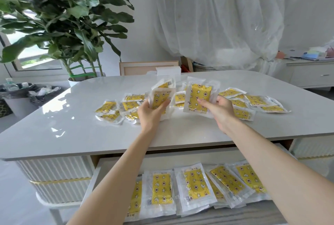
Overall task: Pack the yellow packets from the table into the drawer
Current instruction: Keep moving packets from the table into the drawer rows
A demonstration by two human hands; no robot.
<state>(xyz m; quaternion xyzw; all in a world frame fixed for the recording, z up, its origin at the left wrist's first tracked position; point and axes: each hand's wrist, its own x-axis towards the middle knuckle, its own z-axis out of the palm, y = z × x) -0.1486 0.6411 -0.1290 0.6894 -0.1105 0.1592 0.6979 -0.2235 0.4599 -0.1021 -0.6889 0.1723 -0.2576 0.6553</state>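
Several yellow packets in clear wrappers (258,101) lie scattered across the middle of the white table (54,134). My left hand (151,111) grips a small bunch of packets (160,96) held upright above the table. My right hand (219,110) holds another upright stack of packets (197,98) just to the right of it. Below the table's front edge the drawer (94,179) stands pulled out, with several yellow packets (196,185) lying in a row inside. My forearms cross over the drawer.
A large leafy plant (72,16) in a white pot stands beyond the table's far left corner. Bins with black liners (32,92) sit on the floor at left. A small white box (168,70) rests at the table's far edge. A white sideboard (310,74) is at right.
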